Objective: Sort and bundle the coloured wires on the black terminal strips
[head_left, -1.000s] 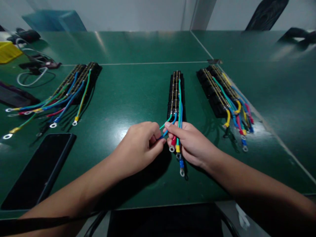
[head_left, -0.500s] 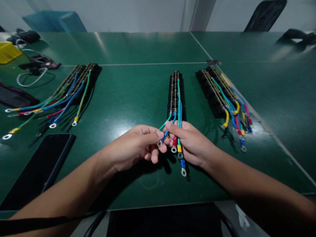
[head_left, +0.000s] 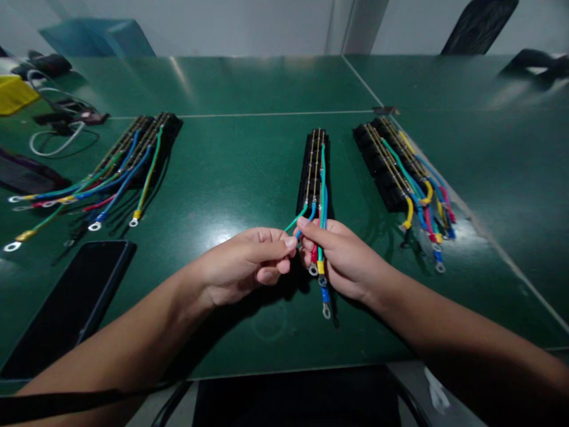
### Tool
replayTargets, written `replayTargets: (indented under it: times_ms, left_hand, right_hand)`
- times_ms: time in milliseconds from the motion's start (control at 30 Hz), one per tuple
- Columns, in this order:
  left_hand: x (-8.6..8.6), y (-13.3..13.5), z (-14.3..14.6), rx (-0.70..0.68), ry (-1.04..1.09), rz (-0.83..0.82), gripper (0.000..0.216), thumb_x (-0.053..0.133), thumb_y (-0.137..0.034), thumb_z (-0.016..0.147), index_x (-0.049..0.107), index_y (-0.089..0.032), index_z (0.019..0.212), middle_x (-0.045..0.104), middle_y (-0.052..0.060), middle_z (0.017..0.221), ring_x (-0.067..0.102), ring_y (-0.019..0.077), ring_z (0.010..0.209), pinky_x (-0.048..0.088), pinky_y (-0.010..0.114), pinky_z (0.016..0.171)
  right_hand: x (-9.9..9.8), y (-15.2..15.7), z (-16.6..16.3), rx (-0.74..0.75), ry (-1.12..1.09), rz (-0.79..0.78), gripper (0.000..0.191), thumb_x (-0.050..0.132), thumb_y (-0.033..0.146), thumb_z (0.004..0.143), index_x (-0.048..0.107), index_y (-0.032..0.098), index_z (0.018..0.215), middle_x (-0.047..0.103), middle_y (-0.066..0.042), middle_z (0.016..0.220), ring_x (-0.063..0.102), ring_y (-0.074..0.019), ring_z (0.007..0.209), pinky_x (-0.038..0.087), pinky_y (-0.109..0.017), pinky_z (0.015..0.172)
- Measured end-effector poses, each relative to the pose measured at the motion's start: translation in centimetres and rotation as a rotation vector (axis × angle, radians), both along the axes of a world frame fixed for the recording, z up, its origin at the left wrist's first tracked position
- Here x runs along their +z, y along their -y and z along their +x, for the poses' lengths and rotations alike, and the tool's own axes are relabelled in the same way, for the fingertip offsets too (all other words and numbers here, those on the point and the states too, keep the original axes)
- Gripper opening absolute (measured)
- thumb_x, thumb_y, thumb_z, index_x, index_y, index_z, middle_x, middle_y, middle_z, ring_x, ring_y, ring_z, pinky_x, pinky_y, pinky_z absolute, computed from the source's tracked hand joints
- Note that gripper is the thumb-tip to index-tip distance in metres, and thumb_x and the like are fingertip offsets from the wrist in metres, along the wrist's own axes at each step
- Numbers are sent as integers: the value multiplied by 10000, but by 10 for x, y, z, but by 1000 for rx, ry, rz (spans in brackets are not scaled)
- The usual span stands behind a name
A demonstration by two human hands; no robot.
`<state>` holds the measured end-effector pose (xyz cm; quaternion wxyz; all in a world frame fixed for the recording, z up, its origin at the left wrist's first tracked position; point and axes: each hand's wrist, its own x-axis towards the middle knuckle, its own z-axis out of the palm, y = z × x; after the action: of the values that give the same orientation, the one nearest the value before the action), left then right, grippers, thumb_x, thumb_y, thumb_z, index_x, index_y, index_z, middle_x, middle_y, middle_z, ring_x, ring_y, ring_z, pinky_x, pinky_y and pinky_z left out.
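Observation:
In the middle of the table stands a long black terminal block (head_left: 306, 172) with brass strips and colored wires running toward me. My left hand (head_left: 251, 261) is closed, thumb and finger pinching the end of a short blue wire (head_left: 312, 212); its ring lug is hidden by my fingers. A thin green wire (head_left: 296, 220) also runs down behind that hand. Around the other wires my right hand (head_left: 340, 252) is closed, its thumb lying across them. Below it hang a red-sleeved ring lug (head_left: 313, 267), a yellow-sleeved ring lug (head_left: 320, 270) and a blue-sleeved ring lug (head_left: 326, 305).
Two similar wired blocks (head_left: 137, 142) lie side by side at the left, and another pair (head_left: 386, 163) at the right. A black phone (head_left: 66, 308) lies at the near left. Cables (head_left: 66, 127) and a yellow object (head_left: 16, 95) are at the far left.
My left fingers have closed over the blue wire's ring lug, which was showing before. The block's near end and the hanging lugs have shifted slightly left.

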<state>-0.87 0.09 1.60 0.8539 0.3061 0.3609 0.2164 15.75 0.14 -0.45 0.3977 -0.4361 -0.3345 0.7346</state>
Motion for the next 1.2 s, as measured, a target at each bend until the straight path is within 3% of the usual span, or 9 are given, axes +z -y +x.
replayTargets:
  times_ms: [367, 633, 867, 1200]
  left_hand:
    - [2, 1, 1, 11, 74, -4, 166, 543, -229, 888, 617, -91, 833, 523, -14, 570, 405, 11, 386, 305, 111, 396]
    - [-4, 1, 3, 30, 58, -27, 167, 595, -243, 874, 613, -98, 792, 644, 34, 647, 572, 50, 434, 298, 85, 354]
    - [0, 1, 4, 71, 38, -24, 206, 595, -236, 869, 607, -99, 716, 557, -20, 493, 417, 2, 322, 286, 79, 343]
    - [-2, -2, 3, 40, 1, -29, 180, 568, -240, 869, 621, -103, 764, 603, 2, 549, 514, 39, 370, 333, 91, 346]
  right_hand:
    - [-2, -1, 2, 73, -48, 53, 334, 570, 357, 883, 505, 155, 625, 514, 22, 536, 417, -58, 446, 307, -207, 441]
    - [0, -1, 1, 45, -14, 20, 299, 603, 357, 860, 520, 150, 661, 502, 32, 529, 429, -57, 450, 308, -196, 440]
    - [0, 0, 0, 23, -85, -11, 280, 648, 350, 825, 502, 164, 676, 470, 56, 543, 461, -59, 457, 360, -197, 450]
    - [2, 0, 1, 47, -71, -8, 290, 642, 346, 826, 490, 163, 660, 488, 48, 526, 454, -57, 453, 353, -188, 434]
